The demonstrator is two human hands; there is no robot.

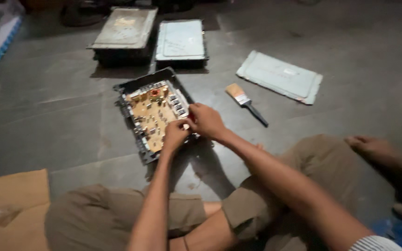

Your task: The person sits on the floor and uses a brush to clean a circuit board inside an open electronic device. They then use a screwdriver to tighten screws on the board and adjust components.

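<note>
open metal case [131, 88] with tan circuit board [152, 114] on floor [70, 130], before crossed legs | left hand [175, 135] fingers curled narrow on board's near-right edge, grip unclear | right hand [206, 121] just beside, fingers bent at case's right rim, cannot tell if holding | paintbrush [246, 103] well apart to right

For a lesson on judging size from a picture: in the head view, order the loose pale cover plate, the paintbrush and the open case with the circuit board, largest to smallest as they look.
1. Open case with the circuit board
2. Loose pale cover plate, close to the case in spread; it lies farther off, so this ranking is unsure
3. Paintbrush, clearly smallest
</note>
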